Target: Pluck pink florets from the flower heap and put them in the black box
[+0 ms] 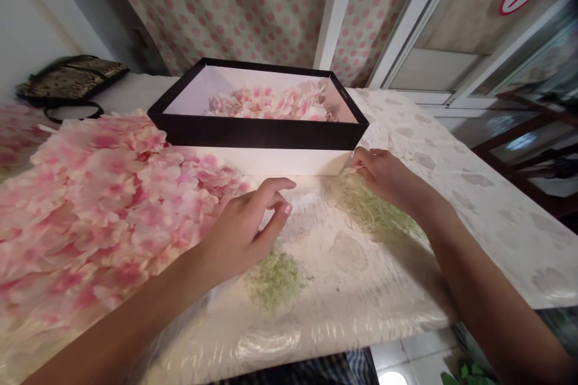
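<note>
My left hand (246, 222) hovers over the table with its fingers loosely curved and apart, holding nothing. It is between a big heap of pink artificial flower petals (103, 204) and a small clump of fine green stems (277, 277). By the box's near right corner, my right hand (379, 174) is closed in a pinch. A thin pale stem (357, 167) shows at its fingertips, partly hidden. Under that hand spreads a larger pile of thin green stems (379, 213). The white box with a black rim (262, 133) holds loose pink blossoms (275, 102).
A pale patterned cloth under clear plastic covers the table (347, 252). A dark patterned bag (72, 79) lies at the back left. Behind the table hangs a polka-dot curtain (235, 6), beside a white-framed door (406, 30). Dark wooden furniture (510, 150) stands to the right.
</note>
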The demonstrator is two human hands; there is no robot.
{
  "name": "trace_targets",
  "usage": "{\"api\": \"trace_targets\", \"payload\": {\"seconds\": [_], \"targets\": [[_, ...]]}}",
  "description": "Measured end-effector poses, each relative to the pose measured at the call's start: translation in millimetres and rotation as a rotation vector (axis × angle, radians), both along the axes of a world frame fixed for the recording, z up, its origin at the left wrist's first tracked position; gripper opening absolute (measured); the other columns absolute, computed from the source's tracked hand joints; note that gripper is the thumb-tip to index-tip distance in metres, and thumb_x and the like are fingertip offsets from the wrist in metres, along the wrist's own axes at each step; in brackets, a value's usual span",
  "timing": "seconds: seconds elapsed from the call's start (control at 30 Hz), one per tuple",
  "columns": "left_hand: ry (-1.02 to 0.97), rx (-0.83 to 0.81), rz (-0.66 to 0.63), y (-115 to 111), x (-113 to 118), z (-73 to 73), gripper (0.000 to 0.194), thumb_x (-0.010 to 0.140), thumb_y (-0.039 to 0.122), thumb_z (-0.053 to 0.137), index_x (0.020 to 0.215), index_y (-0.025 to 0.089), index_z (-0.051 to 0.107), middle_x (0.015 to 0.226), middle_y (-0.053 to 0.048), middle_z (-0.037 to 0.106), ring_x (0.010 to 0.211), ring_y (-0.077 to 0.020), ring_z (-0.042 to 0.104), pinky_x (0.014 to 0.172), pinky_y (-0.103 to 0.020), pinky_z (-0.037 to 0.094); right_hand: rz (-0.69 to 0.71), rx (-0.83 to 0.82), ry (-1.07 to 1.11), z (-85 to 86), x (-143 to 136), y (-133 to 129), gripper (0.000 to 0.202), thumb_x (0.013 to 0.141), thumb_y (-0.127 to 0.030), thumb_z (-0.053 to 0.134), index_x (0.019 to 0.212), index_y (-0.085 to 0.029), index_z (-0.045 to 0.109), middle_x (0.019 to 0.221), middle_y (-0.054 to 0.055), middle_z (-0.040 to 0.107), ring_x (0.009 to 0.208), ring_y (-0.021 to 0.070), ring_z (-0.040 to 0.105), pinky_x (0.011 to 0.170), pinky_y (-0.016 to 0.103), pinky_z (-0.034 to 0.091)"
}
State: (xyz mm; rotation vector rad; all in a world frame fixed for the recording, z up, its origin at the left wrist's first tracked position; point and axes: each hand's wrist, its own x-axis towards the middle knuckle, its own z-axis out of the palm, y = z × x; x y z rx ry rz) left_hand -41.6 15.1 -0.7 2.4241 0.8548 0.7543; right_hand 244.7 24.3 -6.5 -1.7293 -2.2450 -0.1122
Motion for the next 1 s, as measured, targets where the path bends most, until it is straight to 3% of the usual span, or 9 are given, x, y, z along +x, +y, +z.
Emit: {"api": "trace_targets", "payload": {"seconds": [0.17,0.3,0.4,0.5,0.67,0.73,0.83,0.93,1.0], "targets": [[-0.014,0.039,0.006,1,-1,-0.7,0.025,0.093,0.018,0.041,0.118,0.021,0.041,0.081,0.001,0.066,0.076,-0.0144,0.064,0.068,-0.026,0.046,-0.180,0.161,0.272,17.5,4,-8,0.008,0.084,-0.013,0.050,0.085,-0.021,0.052,0.081,0.007,0.070,0.078,0.0232,0.067,0.062,0.031,0.045],[-0.045,0.122,-0.012,2,-1,-4.2,0.023,0.093,0.015,0.044,0.115,0.021,0.048,0.089,-0.001,0.066,0.079,-0.0130,0.063,0.067,-0.024,0.046,-0.106,0.186,0.765,36.1,2,-23,0.012,0.085,-0.023,0.060,0.080,-0.024,0.049,0.082,0.006,0.072,0.084,0.0201,0.069,0.068,0.031,0.049],[-0.059,0.232,-0.076,2,0,-5.8,0.022,0.090,0.012,0.048,0.110,0.020,0.054,0.095,-0.003,0.063,0.082,-0.0126,0.060,0.069,-0.025,0.047,0.068,-0.053,1.000,43.3,-11,-33,0.014,0.083,-0.021,0.064,0.079,-0.023,0.051,0.080,0.004,0.073,0.081,0.0176,0.070,0.075,0.032,0.051],[-0.063,0.410,-0.107,1,1,-6.8,0.025,0.089,0.011,0.051,0.111,0.022,0.057,0.090,-0.002,0.055,0.069,-0.0092,0.054,0.060,-0.022,0.044,0.239,-0.391,1.088,43.2,-34,-40,0.011,0.082,-0.021,0.065,0.078,-0.020,0.055,0.081,0.004,0.073,0.081,0.0163,0.070,0.074,0.029,0.052],[-0.088,0.576,-0.123,-4,3,-4.9,0.023,0.086,0.011,0.057,0.105,0.023,0.060,0.078,0.002,0.041,0.059,-0.0076,0.042,0.052,-0.020,0.037,0.341,-0.662,1.156,30.9,-58,-42,0.012,0.081,-0.021,0.067,0.079,-0.017,0.056,0.079,0.003,0.071,0.077,0.0129,0.068,0.069,0.023,0.050],[-0.123,0.457,-0.171,-7,4,-1.5,0.015,0.086,0.010,0.056,0.098,0.020,0.060,0.081,0.001,0.044,0.060,-0.0071,0.043,0.053,-0.021,0.037,0.368,-0.718,1.198,26.9,-59,-40,0.010,0.082,-0.021,0.066,0.081,-0.017,0.056,0.078,0.002,0.071,0.077,0.0122,0.067,0.071,0.024,0.050],[-0.204,0.065,-0.244,-11,5,4.4,0.008,0.090,0.012,0.050,0.092,0.016,0.057,0.085,-0.001,0.051,0.066,-0.0073,0.049,0.056,-0.019,0.040,0.406,-0.741,1.220,26.1,-56,-38,0.008,0.082,-0.019,0.066,0.081,-0.016,0.059,0.084,0.003,0.070,0.082,0.0127,0.066,0.076,0.026,0.050],[-0.214,-0.325,-0.210,-13,6,8.6,0.008,0.093,0.020,0.046,0.088,0.017,0.051,0.070,0.003,0.048,0.056,-0.0061,0.044,0.048,-0.017,0.035,0.518,-0.706,1.191,29.4,-51,-38,0.007,0.079,-0.017,0.069,0.078,-0.017,0.062,0.098,0.005,0.066,0.097,0.0158,0.062,0.088,0.032,0.047],[-0.175,-0.463,-0.184,-13,6,10.2,0.008,0.093,0.023,0.045,0.090,0.017,0.050,0.064,0.006,0.043,0.051,-0.0060,0.039,0.045,-0.017,0.031,0.629,-0.717,1.142,31.5,-49,-39,0.006,0.078,-0.017,0.070,0.076,-0.016,0.064,0.106,0.006,0.062,0.107,0.0186,0.058,0.098,0.037,0.042]]}}
